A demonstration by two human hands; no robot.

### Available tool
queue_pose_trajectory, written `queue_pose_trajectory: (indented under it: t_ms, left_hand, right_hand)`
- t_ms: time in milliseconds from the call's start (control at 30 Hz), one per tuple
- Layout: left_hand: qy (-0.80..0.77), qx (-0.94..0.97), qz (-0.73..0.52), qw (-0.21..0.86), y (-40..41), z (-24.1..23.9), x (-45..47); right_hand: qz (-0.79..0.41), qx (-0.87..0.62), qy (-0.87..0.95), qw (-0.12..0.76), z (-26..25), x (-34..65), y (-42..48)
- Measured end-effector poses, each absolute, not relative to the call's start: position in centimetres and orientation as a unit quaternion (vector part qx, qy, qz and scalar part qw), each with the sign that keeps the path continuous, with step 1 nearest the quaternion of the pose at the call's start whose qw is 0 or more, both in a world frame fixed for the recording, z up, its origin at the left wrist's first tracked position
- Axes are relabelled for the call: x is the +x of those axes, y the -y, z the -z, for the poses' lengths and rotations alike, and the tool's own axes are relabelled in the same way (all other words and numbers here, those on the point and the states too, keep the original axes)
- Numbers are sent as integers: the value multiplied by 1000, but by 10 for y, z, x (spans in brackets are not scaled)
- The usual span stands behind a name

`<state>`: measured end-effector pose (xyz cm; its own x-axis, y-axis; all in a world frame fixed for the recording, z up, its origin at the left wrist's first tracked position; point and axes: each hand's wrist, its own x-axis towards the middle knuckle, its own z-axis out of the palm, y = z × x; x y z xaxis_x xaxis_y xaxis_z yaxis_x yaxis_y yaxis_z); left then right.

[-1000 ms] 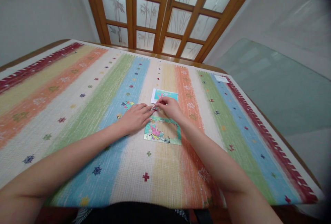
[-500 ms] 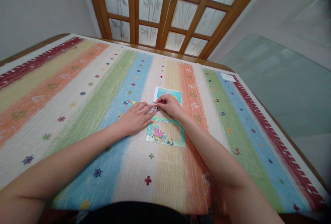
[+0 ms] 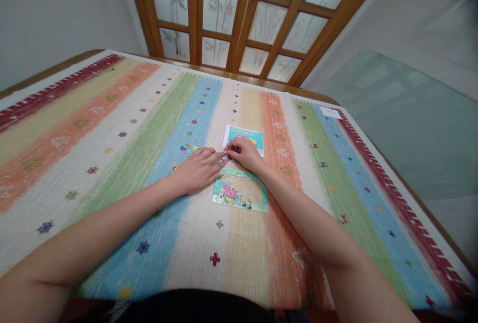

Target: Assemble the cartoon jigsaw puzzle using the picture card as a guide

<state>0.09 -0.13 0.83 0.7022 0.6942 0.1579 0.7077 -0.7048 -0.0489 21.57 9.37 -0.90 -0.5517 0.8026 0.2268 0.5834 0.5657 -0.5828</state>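
Note:
A partly assembled jigsaw puzzle [image 3: 228, 192] lies in front of me, its border joined around a gap where wooden-coloured backing or cloth shows. My left hand [image 3: 201, 169] lies flat, palm down, just beyond its left corner, fingers stretched toward the right hand. At those fingertips sit a few small joined puzzle pieces [image 3: 226, 157]. My right hand [image 3: 242, 153] pinches thumb and forefinger at these pieces, closed on what looks like a puzzle piece, mostly hidden by the fingers. Behind the right hand is a picture card [image 3: 257, 137], partly covered. Loose puzzle pieces [image 3: 189, 149] lie beyond my left hand.
A striped tablecloth [image 3: 194, 243] covers the table. A white paper slip [image 3: 330, 112] lies near its far right corner. Wooden doors with frosted panes [image 3: 220, 4] stand behind the table, and a greenish glass panel [image 3: 403, 129] leans at the right.
Both hands stay almost in place, with only slight finger movement at the small pieces. The whole view has shifted a little.

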Motion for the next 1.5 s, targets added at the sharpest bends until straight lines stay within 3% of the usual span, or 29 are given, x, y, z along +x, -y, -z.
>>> queue_pose_trajectory:
  t_ms: [267,500,833,1100,1500]
  left_hand:
    - [364,-928,63,50,0,-12,5]
    - [357,-929,87,38,-3,-10,5]
    - [377,-921,101,10,-5,-12,2]
    - [383,-919,95,-3,-13,-4,1]
    - [400,-901,167,-26,-14,-6,3]
  right_hand:
    - [-263,-415,842,223,-5,225,-87]
    - [-315,-444,824,156,-8,227,-96]
    - [-268,-484,831,53,-32,210,-106]
    - [-215,-492,842,61,-32,204,-94]
    - [-186,-501,833,142,-40,230,-62]
